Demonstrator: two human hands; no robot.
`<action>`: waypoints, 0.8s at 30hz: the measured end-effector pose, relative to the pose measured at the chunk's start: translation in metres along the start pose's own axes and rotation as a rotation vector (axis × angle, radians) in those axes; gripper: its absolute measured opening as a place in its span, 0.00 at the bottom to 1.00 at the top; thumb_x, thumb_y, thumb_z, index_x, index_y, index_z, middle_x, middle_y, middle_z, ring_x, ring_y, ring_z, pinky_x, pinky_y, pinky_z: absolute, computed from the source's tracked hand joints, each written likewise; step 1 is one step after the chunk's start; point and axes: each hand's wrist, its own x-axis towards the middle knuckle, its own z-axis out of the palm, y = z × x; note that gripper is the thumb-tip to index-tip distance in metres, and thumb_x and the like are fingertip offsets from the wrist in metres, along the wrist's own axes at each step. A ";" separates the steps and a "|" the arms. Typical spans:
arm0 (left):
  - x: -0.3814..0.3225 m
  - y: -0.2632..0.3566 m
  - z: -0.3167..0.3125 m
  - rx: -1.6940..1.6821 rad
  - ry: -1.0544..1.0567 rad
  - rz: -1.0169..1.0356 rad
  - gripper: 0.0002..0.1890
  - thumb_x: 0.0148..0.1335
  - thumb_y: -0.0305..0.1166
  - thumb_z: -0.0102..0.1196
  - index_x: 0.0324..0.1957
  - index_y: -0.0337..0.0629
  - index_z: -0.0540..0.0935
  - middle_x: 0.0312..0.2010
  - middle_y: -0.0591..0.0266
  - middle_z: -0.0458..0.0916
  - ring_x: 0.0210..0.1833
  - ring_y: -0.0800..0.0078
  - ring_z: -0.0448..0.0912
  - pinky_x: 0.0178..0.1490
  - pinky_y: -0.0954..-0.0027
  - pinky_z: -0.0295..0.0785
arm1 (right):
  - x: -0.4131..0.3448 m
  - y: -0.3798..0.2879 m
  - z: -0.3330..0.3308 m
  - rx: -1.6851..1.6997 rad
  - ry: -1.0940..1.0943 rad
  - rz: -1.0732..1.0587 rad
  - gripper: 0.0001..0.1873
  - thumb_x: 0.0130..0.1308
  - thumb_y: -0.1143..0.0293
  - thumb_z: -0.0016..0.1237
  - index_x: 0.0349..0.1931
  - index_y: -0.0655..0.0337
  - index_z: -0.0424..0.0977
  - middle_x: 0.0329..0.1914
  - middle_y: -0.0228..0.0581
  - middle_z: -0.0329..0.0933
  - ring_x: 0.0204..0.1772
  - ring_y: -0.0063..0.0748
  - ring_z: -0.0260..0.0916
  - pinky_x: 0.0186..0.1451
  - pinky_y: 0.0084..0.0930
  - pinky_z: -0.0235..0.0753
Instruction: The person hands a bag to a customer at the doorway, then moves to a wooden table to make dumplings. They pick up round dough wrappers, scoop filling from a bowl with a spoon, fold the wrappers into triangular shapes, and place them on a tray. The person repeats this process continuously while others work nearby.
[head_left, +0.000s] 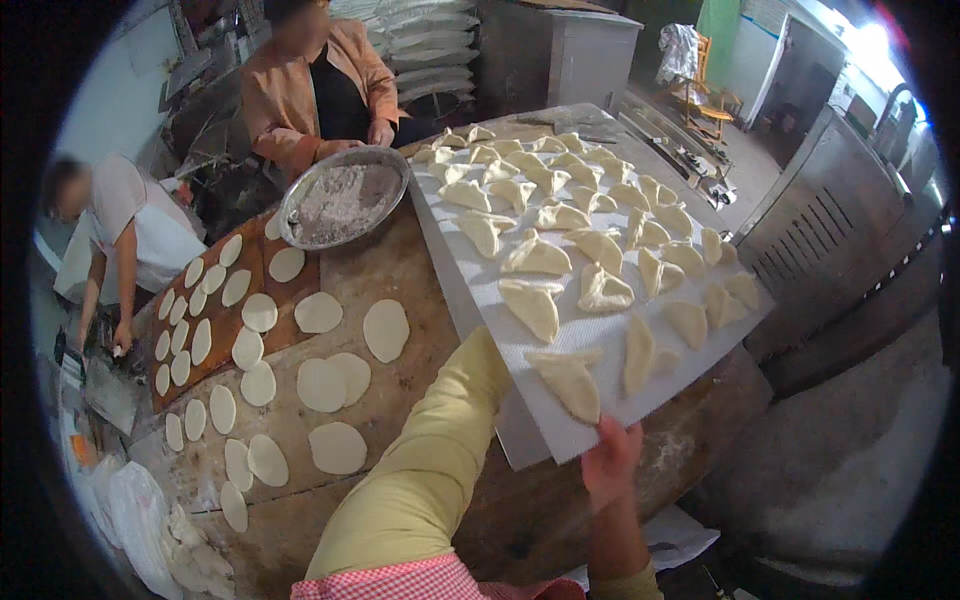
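Folded dough pieces (534, 253) cover a large white sheet or board (487, 300), which lies tilted over the wooden worktable (525, 517). My right hand (613, 450) grips the near edge of the white board, close to one folded piece. My left arm in a yellow sleeve reaches under or behind the board's left side, and the left hand is hidden there. Another pale board (517, 431) shows under the first. Flat dough rounds (337, 448) lie on the table to the left, some overlapping. A metal bowl (403, 176) of crumbly filling stands beyond them.
A person in an orange jacket (262, 97) is behind the bowl; another person (142, 240) works at far left. Stacked sacks (435, 45) and a grey cabinet (592, 60) stand behind. Plastic bags (139, 517) lie lower left, and a metal cabinet with slots (810, 202) stands at right.
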 end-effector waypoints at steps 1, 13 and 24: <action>0.000 -0.002 -0.001 0.017 0.021 -0.006 0.27 0.66 0.49 0.42 0.59 0.39 0.67 0.58 0.56 0.69 0.62 0.60 0.67 0.66 0.54 0.61 | -0.004 0.002 -0.006 -0.020 0.040 -0.027 0.30 0.56 0.78 0.49 0.60 0.67 0.56 0.54 0.43 0.68 0.54 0.38 0.70 0.56 0.36 0.72; -0.170 -0.033 0.046 0.127 0.081 -0.365 0.27 0.67 0.48 0.42 0.59 0.39 0.67 0.59 0.55 0.68 0.62 0.60 0.66 0.66 0.54 0.61 | -0.189 -0.156 0.074 -0.565 0.297 -0.074 0.35 0.50 0.66 0.50 0.60 0.70 0.59 0.54 0.45 0.70 0.52 0.38 0.71 0.54 0.35 0.72; -0.483 -0.015 0.151 0.334 -0.282 -0.879 0.26 0.67 0.47 0.41 0.60 0.40 0.67 0.60 0.55 0.68 0.63 0.60 0.66 0.66 0.55 0.61 | -0.445 -0.370 0.173 -0.618 0.654 0.295 0.21 0.60 0.71 0.51 0.53 0.67 0.70 0.48 0.37 0.75 0.51 0.33 0.71 0.56 0.31 0.70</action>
